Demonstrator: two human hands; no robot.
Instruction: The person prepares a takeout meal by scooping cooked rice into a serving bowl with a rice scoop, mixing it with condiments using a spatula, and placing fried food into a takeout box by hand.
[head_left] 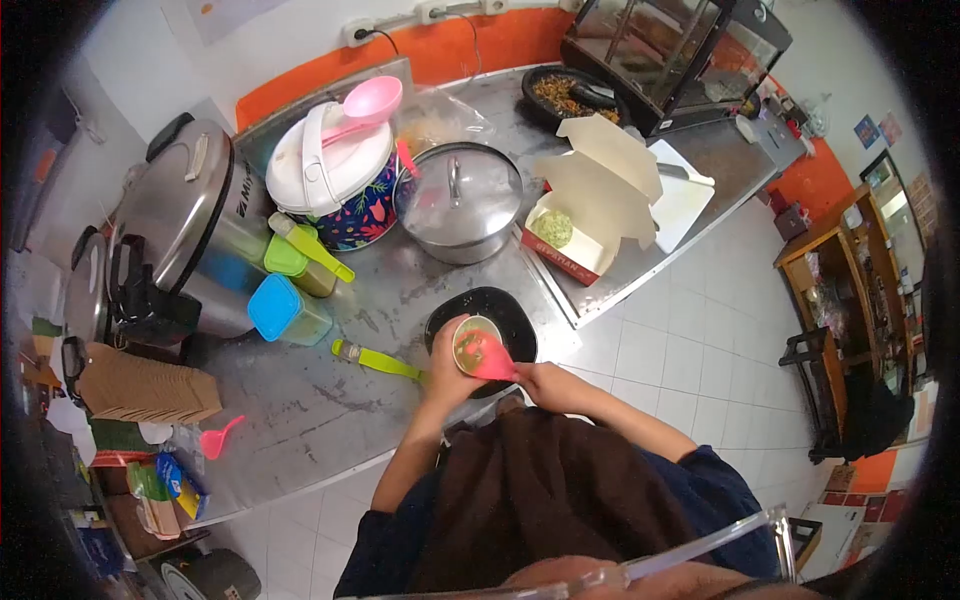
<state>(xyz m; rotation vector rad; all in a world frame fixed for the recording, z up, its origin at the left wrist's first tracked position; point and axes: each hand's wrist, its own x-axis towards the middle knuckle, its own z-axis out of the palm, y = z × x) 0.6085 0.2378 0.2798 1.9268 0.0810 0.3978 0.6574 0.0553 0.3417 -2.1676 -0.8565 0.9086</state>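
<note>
My left hand (pixel 447 368) is wrapped round a small pale cup (pixel 459 347), tilted so that its opening shows, with green bits inside. In my right hand (pixel 548 386) is a pink spoon (pixel 494 362), its bowl at the cup's mouth. Both hands are over the near side of a black bowl (pixel 516 312) standing by the table's front edge. Left of my left hand lies a green-handled utensil (pixel 385 361). Behind the bowl stands a lidded metal pot (pixel 458 205). An open takeaway box (pixel 590 262) to the right contains a pale green rounded mound of food (pixel 552 229).
A large steel cooker (pixel 190 215), a patterned rice container (pixel 350 222) with a pink ladle (pixel 372 101) on top, and lidded tubs (pixel 285 310) stand left. Folded boxes (pixel 150 385) and a pink spoon (pixel 221 437) lie front left. A stone mortar (pixel 545 92) stands behind.
</note>
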